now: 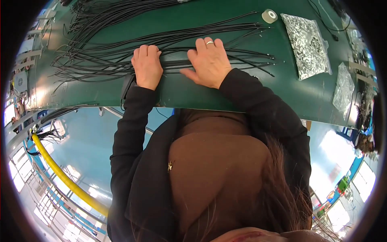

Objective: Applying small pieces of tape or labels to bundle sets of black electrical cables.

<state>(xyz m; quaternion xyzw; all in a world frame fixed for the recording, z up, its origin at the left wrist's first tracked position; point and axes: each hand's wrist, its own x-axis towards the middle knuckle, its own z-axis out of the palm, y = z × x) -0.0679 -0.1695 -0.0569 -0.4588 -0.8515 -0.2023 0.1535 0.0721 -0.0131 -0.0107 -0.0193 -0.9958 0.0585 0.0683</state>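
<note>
A spread of long black cables runs left to right across the green table in front of me. My left hand is closed over the middle of these cables, its fingers curled round them with the tips hidden. To its right, my right hand lies over the same cables with the back up, thumb and fingers apart. A ring is on one of its fingers. The cable ends fan out beyond the right hand, some with small light tips.
Another thick bundle of black cables lies at the far left. A tape roll stands at the far right, beside a clear bag of small silvery metal sleeves. A crumpled clear bag lies near the right edge. A yellow tube stretches below left.
</note>
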